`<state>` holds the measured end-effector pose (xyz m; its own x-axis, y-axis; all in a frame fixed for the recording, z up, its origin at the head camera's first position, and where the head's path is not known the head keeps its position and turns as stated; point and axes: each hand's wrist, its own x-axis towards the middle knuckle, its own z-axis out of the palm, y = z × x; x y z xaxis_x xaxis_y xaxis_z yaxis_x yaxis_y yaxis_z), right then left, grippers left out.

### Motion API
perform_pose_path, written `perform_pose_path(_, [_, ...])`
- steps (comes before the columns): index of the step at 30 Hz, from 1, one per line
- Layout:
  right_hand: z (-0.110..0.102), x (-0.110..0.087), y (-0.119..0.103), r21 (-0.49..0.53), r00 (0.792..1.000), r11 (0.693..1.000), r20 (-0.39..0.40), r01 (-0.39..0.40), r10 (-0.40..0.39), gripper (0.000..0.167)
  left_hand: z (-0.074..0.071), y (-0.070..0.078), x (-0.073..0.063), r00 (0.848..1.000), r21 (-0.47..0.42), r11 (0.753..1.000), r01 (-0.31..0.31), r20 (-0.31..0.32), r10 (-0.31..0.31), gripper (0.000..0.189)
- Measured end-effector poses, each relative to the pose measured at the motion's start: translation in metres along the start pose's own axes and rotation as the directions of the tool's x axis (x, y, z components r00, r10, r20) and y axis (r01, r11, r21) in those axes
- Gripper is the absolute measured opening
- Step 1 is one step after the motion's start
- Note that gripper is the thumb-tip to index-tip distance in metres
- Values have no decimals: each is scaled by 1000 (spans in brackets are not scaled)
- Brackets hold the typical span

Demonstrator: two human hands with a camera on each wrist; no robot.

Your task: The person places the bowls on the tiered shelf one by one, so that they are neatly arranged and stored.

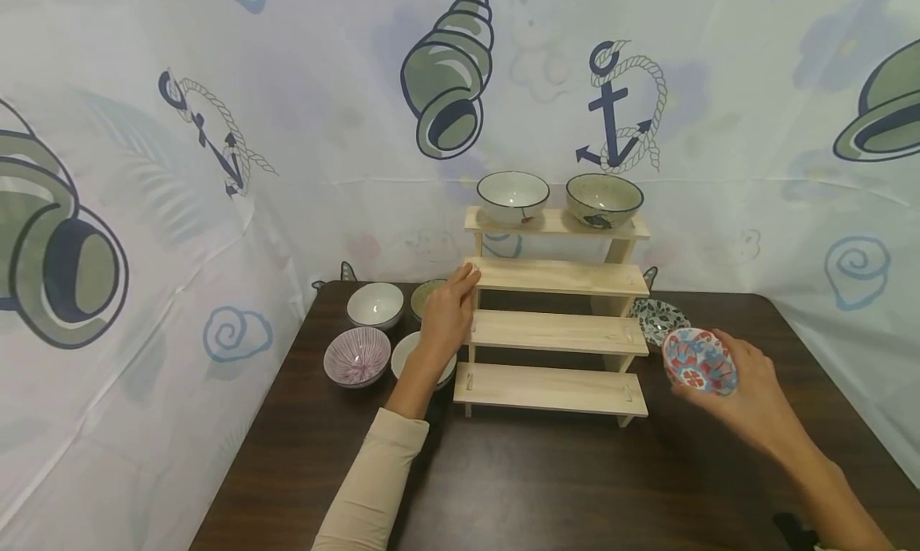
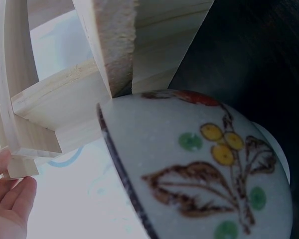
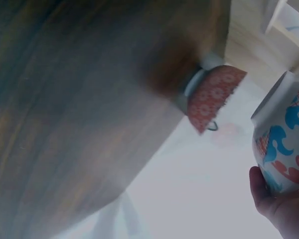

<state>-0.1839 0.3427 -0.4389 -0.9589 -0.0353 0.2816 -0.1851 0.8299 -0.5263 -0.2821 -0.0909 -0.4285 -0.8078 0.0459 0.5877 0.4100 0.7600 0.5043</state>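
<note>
My left hand (image 1: pixel 447 315) grips the left end of a tier on a stepped wooden stand (image 1: pixel 553 330); the left wrist view has the thumb and fingers around the board's end. Held in my right hand (image 1: pixel 755 391) is a small bowl (image 1: pixel 700 362) with red and blue patterns, tilted with its inside facing the head camera. It is off the table, right of the stand. On the top tier sit a white bowl (image 1: pixel 512 198) and a greenish-grey bowl (image 1: pixel 604 200), both dark-rimmed.
Left of the stand are a white bowl (image 1: pixel 375 305), a pink-striped bowl (image 1: pixel 357 357), an olive bowl (image 1: pixel 424 293) and a bowl (image 1: pixel 405 351) partly behind my forearm. A dark-floral bowl (image 1: pixel 660 321) is at the right. Patterned cloth (image 1: pixel 345 120) hangs behind the brown table (image 1: pixel 503 479).
</note>
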Motion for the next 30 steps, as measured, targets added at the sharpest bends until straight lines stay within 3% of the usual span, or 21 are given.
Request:
perform_pose_path(15, [-21, 3, -31, -28, 1000, 1000, 22, 0, 0, 111, -1, 1, 0, 1000, -10, 1000, -20, -17, 20, 30])
perform_pose_path(30, [-30, 9, -48, -34, 999, 998, -19, 51, -51, 109, -1, 0, 0, 1000, -25, 999, -23, -14, 23, 31])
